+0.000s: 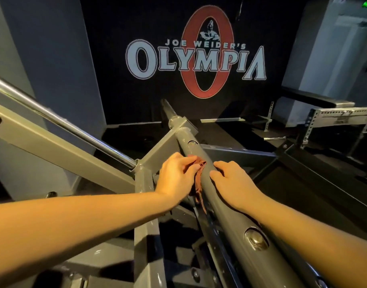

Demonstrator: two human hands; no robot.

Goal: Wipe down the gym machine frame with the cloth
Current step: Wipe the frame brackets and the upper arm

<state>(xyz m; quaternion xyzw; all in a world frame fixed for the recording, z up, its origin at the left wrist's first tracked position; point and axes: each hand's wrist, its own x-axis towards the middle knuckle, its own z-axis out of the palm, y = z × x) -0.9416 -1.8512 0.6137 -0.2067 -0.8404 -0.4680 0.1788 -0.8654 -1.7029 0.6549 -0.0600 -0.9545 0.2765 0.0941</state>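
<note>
A grey gym machine frame fills the lower view; its thick round tube (226,206) runs from the bottom right up toward the centre. My left hand (176,176) grips a reddish-brown cloth (199,179) against the left side of that tube, and part of the cloth hangs down below the hand. My right hand (230,179) rests on the tube's right side with its fingers curled over the top, just beside the cloth.
A chrome bar (60,119) and a square grey beam (53,148) slant down from the left to a joint near my left hand. A perforated steel rack (336,115) stands at the right. A dark wall banner (195,59) hangs behind.
</note>
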